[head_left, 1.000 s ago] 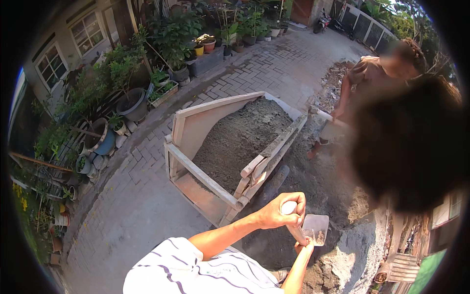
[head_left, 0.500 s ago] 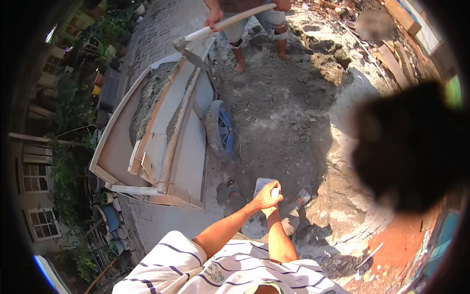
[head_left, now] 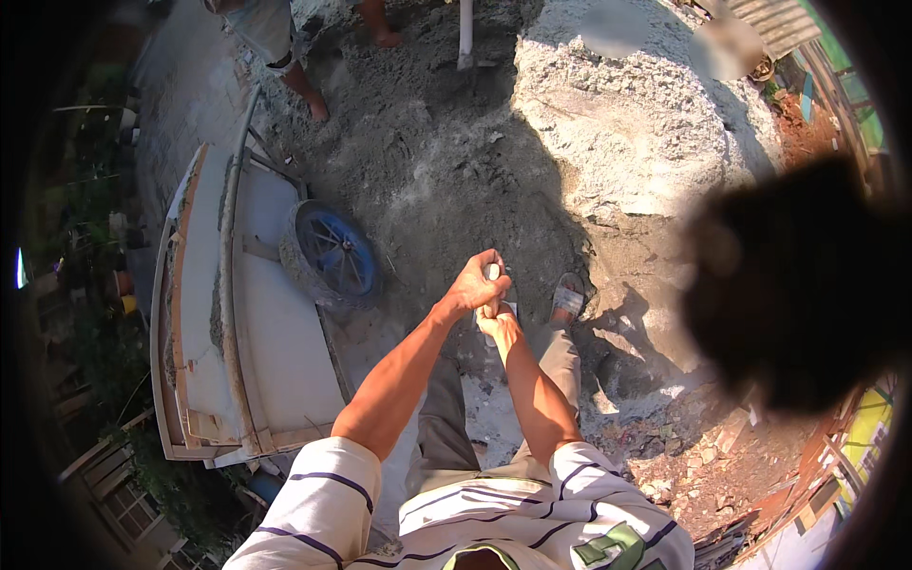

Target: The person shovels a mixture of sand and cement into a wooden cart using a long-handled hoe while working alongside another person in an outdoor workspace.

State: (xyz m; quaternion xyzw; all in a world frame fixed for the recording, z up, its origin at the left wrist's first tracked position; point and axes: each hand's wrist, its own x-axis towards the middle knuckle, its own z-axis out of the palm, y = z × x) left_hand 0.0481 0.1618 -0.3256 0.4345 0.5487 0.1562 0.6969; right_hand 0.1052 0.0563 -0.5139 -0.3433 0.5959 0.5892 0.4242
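My left hand (head_left: 469, 287) is closed around the rounded, pale end of a tool handle (head_left: 492, 273). Just below it, my right hand (head_left: 494, 319) is wrapped round the same handle. Seen almost end-on, the handle hides most of its own length. A flat, pale piece (head_left: 510, 309) shows beside my right hand, but I cannot tell the tool's kind. Under and beyond my hands spreads wet grey mortar or concrete mix (head_left: 446, 204) on the ground.
At left stands a wooden cart (head_left: 280, 285) with a blue-spoked wheel (head_left: 335, 252). A pale heap of sand or gravel (head_left: 636, 114) rises at far right. Across the mix are a co-worker's bare legs (head_left: 302, 90) and an upright pale tool handle (head_left: 465, 33). Rubble (head_left: 703, 465) lies at near right.
My view has swung right, bringing the pale heap in and shifting the cart left. The co-worker's tool has come down from over the cart to the mix. Both my hands keep their grip.
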